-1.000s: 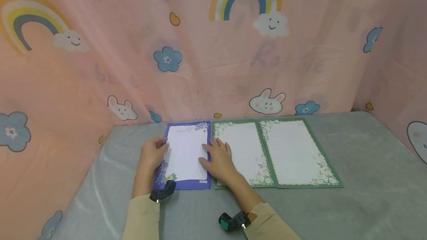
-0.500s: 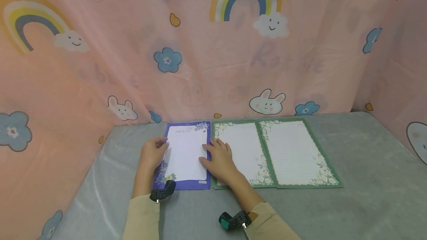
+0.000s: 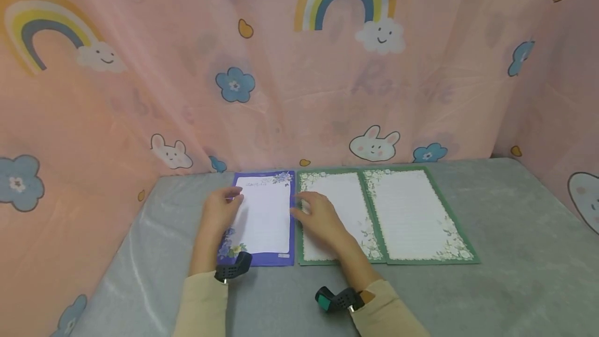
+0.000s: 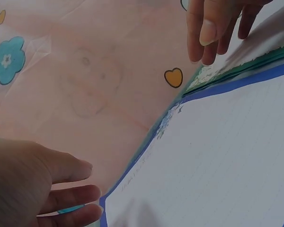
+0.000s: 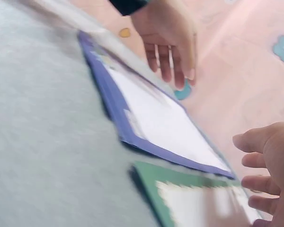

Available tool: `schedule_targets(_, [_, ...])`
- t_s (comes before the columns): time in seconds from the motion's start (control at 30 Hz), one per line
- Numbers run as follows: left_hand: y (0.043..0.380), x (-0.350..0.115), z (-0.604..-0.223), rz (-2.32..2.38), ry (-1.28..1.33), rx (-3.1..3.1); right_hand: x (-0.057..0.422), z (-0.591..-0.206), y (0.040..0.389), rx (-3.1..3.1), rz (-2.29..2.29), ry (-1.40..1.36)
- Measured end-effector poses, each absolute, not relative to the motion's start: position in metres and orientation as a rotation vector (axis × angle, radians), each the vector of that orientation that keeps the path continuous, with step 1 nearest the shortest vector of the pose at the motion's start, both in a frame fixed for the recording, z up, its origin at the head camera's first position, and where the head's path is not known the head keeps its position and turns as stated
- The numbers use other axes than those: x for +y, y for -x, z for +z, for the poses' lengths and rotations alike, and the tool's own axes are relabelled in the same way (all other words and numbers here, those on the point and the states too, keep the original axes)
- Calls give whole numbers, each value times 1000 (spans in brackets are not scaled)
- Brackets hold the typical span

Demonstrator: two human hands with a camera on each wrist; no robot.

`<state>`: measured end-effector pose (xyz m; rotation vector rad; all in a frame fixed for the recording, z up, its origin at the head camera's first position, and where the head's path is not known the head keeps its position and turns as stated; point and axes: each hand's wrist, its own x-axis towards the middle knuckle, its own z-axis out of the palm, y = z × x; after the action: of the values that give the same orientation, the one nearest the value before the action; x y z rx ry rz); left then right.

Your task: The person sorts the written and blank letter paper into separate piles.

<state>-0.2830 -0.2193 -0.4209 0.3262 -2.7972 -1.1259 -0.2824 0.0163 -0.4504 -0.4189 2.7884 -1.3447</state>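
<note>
A purple-bordered sheet of letter paper (image 3: pixel 264 217) with blue flowers lies flat on the table at the left of a row. Over its left edge hovers my left hand (image 3: pixel 219 215), fingers loosely bent and holding nothing; the left wrist view shows its thumb and fingers (image 4: pixel 73 194) apart, beside the sheet's far corner. My right hand (image 3: pixel 324 222) is raised over the seam between the purple sheet and the middle green-bordered sheet (image 3: pixel 348 204). In the right wrist view its fingers (image 5: pixel 260 184) are spread and hold nothing. Another green-bordered sheet (image 3: pixel 416 217) lies at the right of the row.
A grey cloth (image 3: pixel 515 233) covers the table. Behind and at the sides hangs a pink curtain (image 3: pixel 290 92) with rainbows, rabbits and flowers. Dark wrist cameras (image 3: pixel 234 268) are strapped on both wrists, below beige sleeves.
Both hands have lifted off the purple sheet. The right hand has shifted right, and the left has moved slightly right and up. The sheets lie where they were.
</note>
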Motion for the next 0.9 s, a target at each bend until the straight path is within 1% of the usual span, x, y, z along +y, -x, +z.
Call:
schedule_targets(0.2, [285, -203, -421, -1143, -253, -2806, 35, -451, 293, 2766, -1391, 295])
schedule_targets(0.4, [287, -179, -423, -1158, -123, -2842, 56, -452, 300, 2776, -1398, 190])
schedule_targets(0.57, [287, -160, -430, -1177, -44, -2872, 73, -451, 303, 2728, -1496, 94])
schedule_targets(0.9, [285, -139, -441, -1188, 66, -2902, 107, -449, 305, 2772, -1501, 3])
